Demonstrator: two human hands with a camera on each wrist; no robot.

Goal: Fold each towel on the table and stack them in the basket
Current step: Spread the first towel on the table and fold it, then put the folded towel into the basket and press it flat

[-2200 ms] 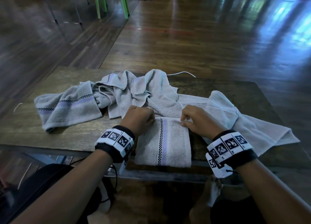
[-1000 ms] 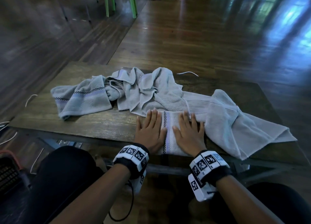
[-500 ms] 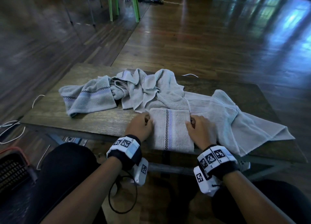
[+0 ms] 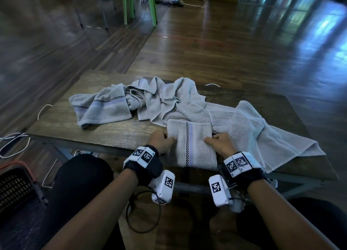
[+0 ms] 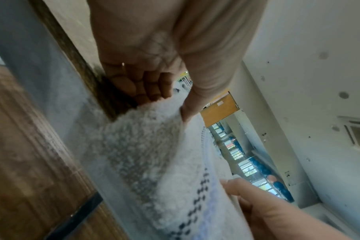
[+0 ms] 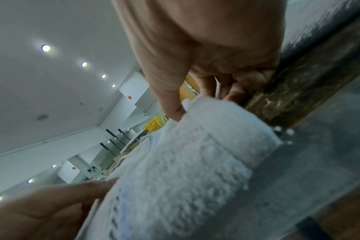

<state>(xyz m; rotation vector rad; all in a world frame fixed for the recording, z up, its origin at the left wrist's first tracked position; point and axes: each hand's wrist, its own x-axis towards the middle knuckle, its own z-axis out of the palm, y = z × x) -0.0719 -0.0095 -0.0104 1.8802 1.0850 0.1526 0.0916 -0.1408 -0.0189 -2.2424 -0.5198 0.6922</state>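
Observation:
A folded grey towel (image 4: 191, 144) with a checked and lilac stripe lies at the table's near edge, its lower end over the rim. My left hand (image 4: 161, 142) grips its left side, thumb on top and fingers curled under (image 5: 146, 87). On the other side, my right hand (image 4: 218, 143) pinches the towel (image 6: 195, 162) the same way. Unfolded grey towels lie behind: one at the left (image 4: 101, 108), a crumpled one in the middle (image 4: 169, 99), a pale one at the right (image 4: 262, 133). A dark basket (image 4: 16, 187) stands on the floor at my lower left.
The wooden table (image 4: 62, 125) has bare surface at its left front. White cables (image 4: 11, 142) trail off the table's left end. A green plastic chair (image 4: 139, 3) stands far back on the wood floor. My knees are under the table's front edge.
My hands went from pressing flat on the folded towel to gripping its two sides, and the towel has slid toward me over the table edge.

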